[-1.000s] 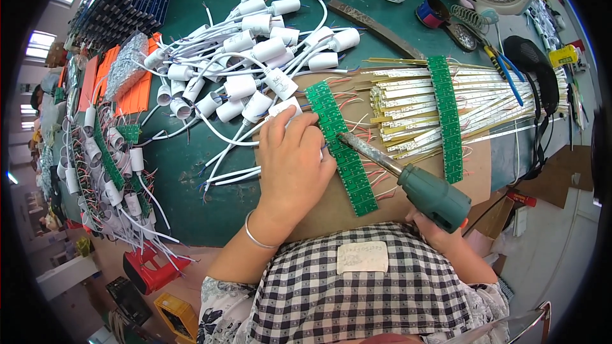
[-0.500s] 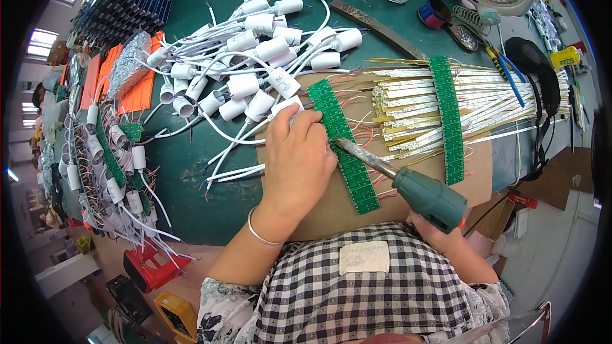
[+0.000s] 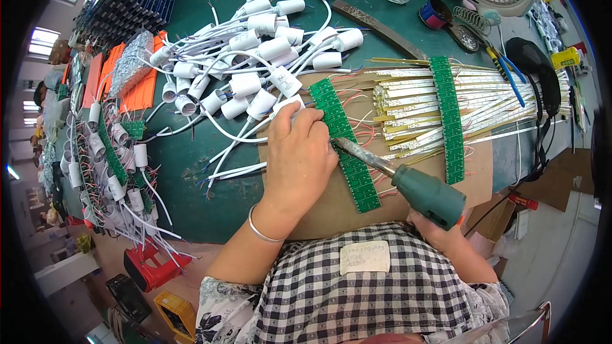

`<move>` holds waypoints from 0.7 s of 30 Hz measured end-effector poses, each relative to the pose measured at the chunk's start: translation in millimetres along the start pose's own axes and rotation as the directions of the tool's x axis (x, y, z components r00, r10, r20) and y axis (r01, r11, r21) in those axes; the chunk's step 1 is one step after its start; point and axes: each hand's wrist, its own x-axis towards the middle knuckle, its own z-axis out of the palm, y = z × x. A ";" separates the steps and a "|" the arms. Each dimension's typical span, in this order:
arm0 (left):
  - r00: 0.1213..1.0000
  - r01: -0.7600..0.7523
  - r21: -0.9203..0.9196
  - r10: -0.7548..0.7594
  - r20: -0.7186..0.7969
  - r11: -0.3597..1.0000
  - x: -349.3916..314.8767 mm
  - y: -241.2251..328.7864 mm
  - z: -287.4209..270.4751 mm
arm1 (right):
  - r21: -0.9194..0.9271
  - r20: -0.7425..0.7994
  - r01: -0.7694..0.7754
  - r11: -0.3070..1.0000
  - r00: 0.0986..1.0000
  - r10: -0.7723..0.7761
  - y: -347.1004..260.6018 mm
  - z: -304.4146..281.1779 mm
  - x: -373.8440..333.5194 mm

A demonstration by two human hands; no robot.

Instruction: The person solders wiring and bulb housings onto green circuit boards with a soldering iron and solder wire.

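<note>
The left hand point(image 3: 296, 150) curls at the left edge of a green circuit board point(image 3: 359, 179), fingertips bunched; I cannot tell what they pinch. The right hand point(image 3: 440, 230), mostly covered, is closed around the green-handled soldering iron point(image 3: 428, 194), its tip at the board beside those fingers. A joint is apparently being soldered, so the next move calls for steadiness. Beyond, white lamp holders point(image 3: 245, 85) heap the worktop point(image 3: 185, 200); a small round dish point(image 3: 453, 30) holds silvery scraps.
</note>
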 end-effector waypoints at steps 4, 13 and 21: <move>1.000 -0.008 -0.002 0.008 0.000 1.000 0.4 1.0 -1.0 | 0.148 -0.039 0.031 0.988 0.999 -0.026 5.5 0.1 -2.2; 1.000 -0.005 0.010 0.005 0.009 1.000 -1.0 0.4 -0.5 | 0.386 -0.076 -0.061 0.920 0.992 0.098 -2.5 0.2 -2.8; 1.000 -0.011 0.015 0.011 0.008 1.000 -1.5 0.9 -0.8 | 0.329 -0.072 -0.032 0.944 0.996 0.059 -5.8 -0.1 0.1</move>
